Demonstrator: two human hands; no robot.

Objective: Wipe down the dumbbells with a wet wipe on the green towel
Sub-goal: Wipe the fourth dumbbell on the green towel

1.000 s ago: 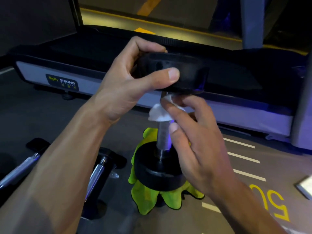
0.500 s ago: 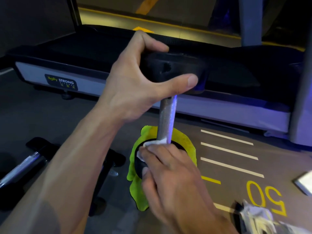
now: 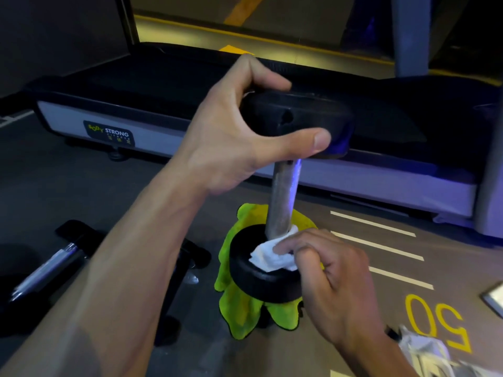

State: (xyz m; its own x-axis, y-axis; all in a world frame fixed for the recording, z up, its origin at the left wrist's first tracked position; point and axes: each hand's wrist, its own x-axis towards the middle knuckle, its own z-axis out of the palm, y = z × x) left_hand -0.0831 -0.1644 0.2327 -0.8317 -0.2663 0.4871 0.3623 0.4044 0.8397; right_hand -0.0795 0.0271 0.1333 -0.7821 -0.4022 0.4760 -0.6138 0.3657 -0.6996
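Note:
A black dumbbell (image 3: 281,202) with a metal handle stands upright on its lower head on the bright green towel (image 3: 239,311), which lies crumpled on the floor. My left hand (image 3: 239,131) grips the upper black head from the left, thumb across its front. My right hand (image 3: 326,278) pinches a crumpled white wet wipe (image 3: 272,257) and presses it on the top face of the lower head, right at the base of the handle.
Two more dumbbells (image 3: 51,262) lie on the floor at the left, partly hidden by my left forearm. A treadmill (image 3: 141,126) runs across the back. White and yellow floor markings sit at the right, and a crumpled white packet (image 3: 427,352) lies at the bottom right.
My right hand slid the wipe down the handle from just under the upper head to the lower head, then shifted it from the left side of the handle base to the right side.

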